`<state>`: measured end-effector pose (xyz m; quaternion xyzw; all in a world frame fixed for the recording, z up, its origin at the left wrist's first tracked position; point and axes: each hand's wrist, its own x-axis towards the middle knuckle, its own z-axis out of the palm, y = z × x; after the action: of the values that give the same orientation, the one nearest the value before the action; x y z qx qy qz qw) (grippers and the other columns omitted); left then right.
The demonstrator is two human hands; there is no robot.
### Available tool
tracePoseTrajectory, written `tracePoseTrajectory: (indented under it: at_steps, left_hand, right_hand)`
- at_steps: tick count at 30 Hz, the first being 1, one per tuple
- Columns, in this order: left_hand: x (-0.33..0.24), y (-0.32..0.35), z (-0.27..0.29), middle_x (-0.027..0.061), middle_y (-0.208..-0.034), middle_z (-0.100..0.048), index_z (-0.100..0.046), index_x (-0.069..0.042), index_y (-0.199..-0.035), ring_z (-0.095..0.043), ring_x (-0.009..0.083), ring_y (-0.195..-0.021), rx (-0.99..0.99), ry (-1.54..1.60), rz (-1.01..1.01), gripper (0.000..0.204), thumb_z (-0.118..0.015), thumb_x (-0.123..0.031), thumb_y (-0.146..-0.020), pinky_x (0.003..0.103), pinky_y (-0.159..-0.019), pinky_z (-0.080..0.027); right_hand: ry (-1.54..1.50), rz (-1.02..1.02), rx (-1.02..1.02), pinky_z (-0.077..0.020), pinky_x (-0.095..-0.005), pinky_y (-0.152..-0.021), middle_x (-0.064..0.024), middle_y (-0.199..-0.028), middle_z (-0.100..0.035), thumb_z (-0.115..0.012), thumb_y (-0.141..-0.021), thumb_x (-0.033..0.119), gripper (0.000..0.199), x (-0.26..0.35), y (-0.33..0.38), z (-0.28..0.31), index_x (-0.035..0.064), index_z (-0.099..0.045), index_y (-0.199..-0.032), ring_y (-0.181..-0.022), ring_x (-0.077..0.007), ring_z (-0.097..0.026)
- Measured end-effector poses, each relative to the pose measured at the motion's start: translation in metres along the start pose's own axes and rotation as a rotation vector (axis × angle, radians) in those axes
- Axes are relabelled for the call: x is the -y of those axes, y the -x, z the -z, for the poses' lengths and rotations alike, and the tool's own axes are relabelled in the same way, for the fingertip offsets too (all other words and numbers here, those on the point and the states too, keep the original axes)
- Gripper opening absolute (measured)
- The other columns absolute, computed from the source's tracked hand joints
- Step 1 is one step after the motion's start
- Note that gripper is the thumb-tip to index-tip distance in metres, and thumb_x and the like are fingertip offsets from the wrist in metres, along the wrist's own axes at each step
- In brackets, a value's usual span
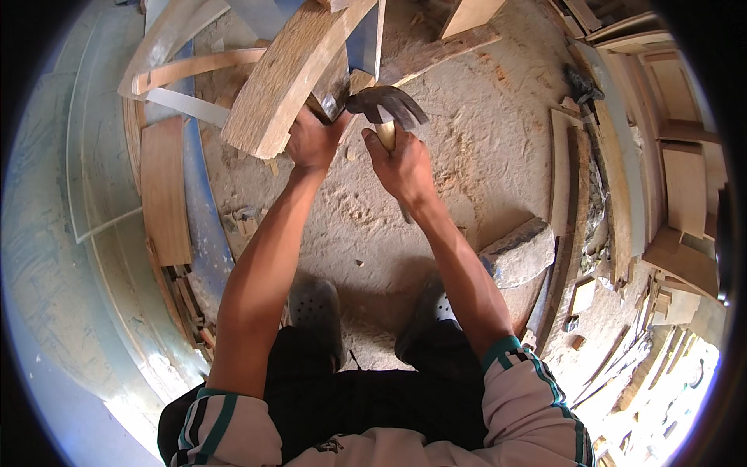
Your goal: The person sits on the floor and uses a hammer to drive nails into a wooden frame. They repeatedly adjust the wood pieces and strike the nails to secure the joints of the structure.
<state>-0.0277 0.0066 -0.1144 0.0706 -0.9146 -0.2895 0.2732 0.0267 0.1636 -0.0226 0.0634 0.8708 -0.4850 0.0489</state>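
My right hand point(402, 166) is closed high on the wooden handle of a claw hammer point(387, 106), just below its dark metal head. The handle's lower end shows beneath my wrist. My left hand point(315, 142) is closed beside the near end of a thick wooden beam point(292, 78), its fingers partly hidden behind the wood. Next to its thumb shows a flat, shiny metal piece point(334, 87); what exactly the fingers grip cannot be made out. The hammer head is close to my left thumb, and whether they touch is unclear.
A curved wooden strip point(198, 70) and a blue board point(206, 210) lie to the left, near large glass-like sheets point(101, 156). A rough stone block point(520, 253) sits by my right forearm. Long planks point(574, 202) and stacked wooden panels point(681, 187) line the right side.
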Motion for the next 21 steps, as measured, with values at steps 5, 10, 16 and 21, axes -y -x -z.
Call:
tracePoseTrajectory:
  at_steps: [5,10,16,21]
  left_hand:
    - [0.003,-0.001,-0.001,0.0270,-0.117,-0.054,-0.032,0.006,-0.132,-0.056,0.0467,-0.106,-0.054,-0.062,-0.097,0.109,-0.090,-0.050,-0.059,0.053,-0.086,-0.046]
    - [0.002,-0.001,0.000,0.0275,-0.117,-0.054,-0.033,0.007,-0.132,-0.055,0.0470,-0.107,-0.027,-0.036,-0.072,0.108,-0.091,-0.047,-0.059,0.053,-0.087,-0.045]
    - [-0.004,-0.002,0.002,0.0272,-0.115,-0.054,-0.033,0.007,-0.130,-0.056,0.0470,-0.105,-0.062,-0.061,-0.087,0.108,-0.091,-0.048,-0.058,0.053,-0.086,-0.046]
    - [-0.009,-0.003,0.006,0.0263,-0.116,-0.054,-0.033,0.006,-0.130,-0.057,0.0464,-0.105,0.040,0.024,0.059,0.107,-0.093,-0.044,-0.056,0.053,-0.086,-0.047]
  right_hand:
    - [-0.175,0.177,-0.188,-0.0490,-0.0393,-0.059,-0.0164,-0.072,-0.064,-0.066,-0.093,0.027,0.032,-0.010,0.002,-0.007,-0.0031,-0.061,-0.105,-0.061,-0.0227,-0.061]
    - [0.083,-0.080,0.099,-0.0495,-0.0371,-0.060,-0.0129,-0.074,-0.066,-0.065,-0.094,0.022,0.027,-0.010,-0.001,-0.002,-0.0014,-0.062,-0.107,-0.064,-0.0196,-0.061]
    - [-0.133,0.314,-0.254,-0.0504,-0.0367,-0.065,-0.0119,-0.083,-0.063,-0.066,-0.093,0.016,0.028,-0.015,0.004,-0.007,0.0001,-0.061,-0.116,-0.070,-0.0190,-0.059]
    - [-0.064,-0.025,0.011,-0.0520,-0.0461,-0.080,-0.0253,-0.110,-0.065,-0.065,-0.089,0.012,0.028,-0.001,0.004,0.001,0.0002,-0.062,-0.113,-0.099,-0.0433,-0.065]
